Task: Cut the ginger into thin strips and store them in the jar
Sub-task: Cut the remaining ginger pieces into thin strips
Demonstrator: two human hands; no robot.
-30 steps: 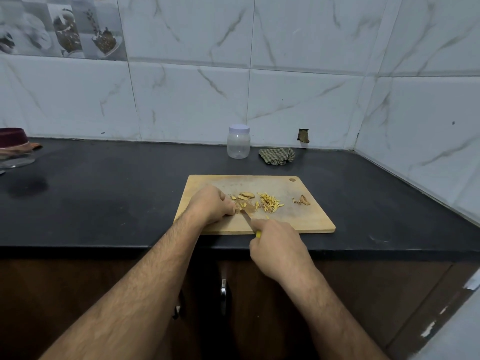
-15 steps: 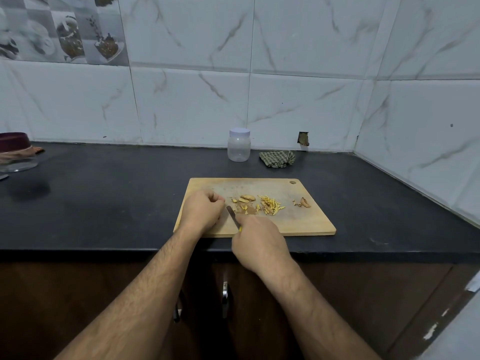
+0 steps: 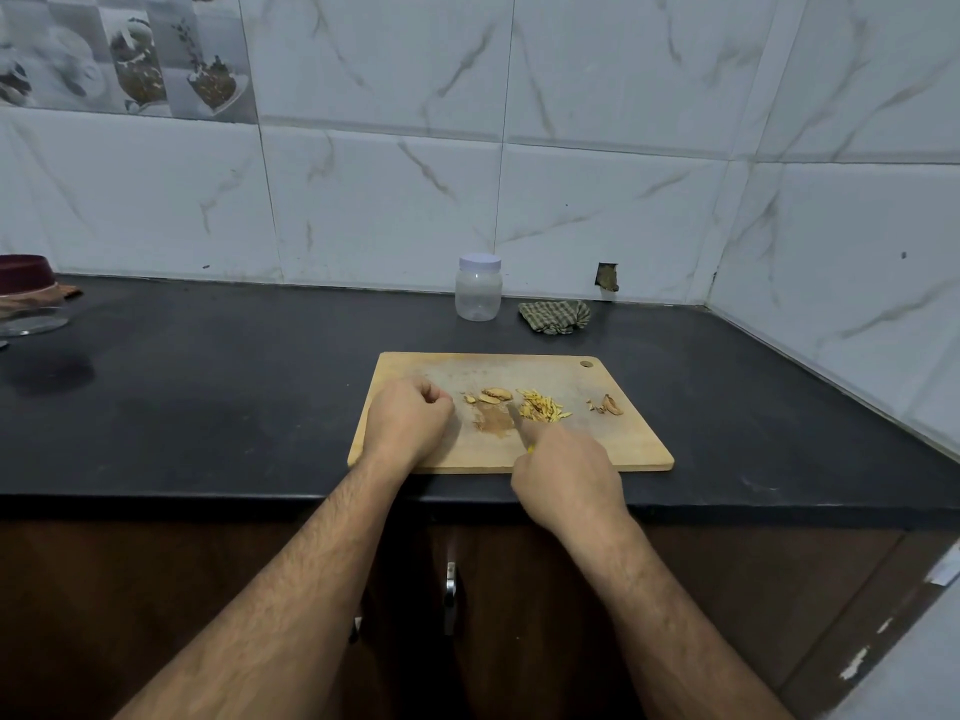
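Right hand (image 3: 569, 478) grips small yellow-handled knife (image 3: 521, 427), blade at pale yellow ginger strips (image 3: 540, 407) mid wooden cutting board (image 3: 613, 439). Left hand (image 3: 408, 423) curled, contents unclear. Strips light, likely sticky: pinch-gather. Clear lidded plastic jar (image 3: 478, 288) behind board's far edge.

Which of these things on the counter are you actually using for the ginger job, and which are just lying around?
In use: cutting board, knife, ginger slices, cut strips, lidded jar.

Lying about: checked cloth, dark red bowl, peel scraps.

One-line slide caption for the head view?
Right hand holds knife beside ginger strips on cutting board; jar capped.
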